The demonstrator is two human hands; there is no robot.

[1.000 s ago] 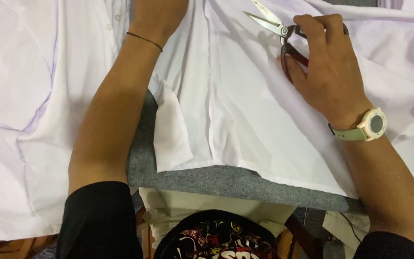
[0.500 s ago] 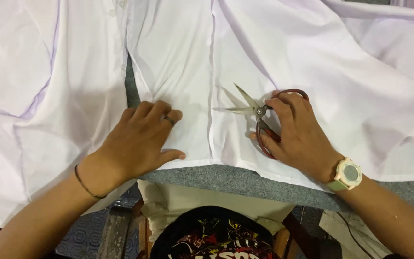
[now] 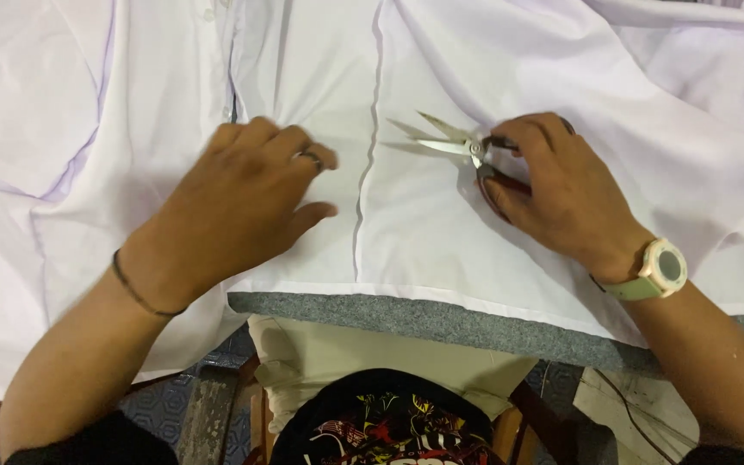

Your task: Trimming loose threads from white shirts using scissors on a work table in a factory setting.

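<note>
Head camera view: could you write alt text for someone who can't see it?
A person's right hand holds open scissors on white fabric while the left hand presses the cloth flat. The fabric drapes over a grey table edge.

No packages, labels or signs in view. Only screen-like item: the small round watch face (image 3: 670, 266) on the right wrist, grey dial in a cream case on a pale green strap, sitting just past the table edge; dial looks blank, too small to tell if lit. Printed graphic on the dark shirt (image 3: 387, 424) at bottom centre, multicolour on black, is partly cut off
</note>
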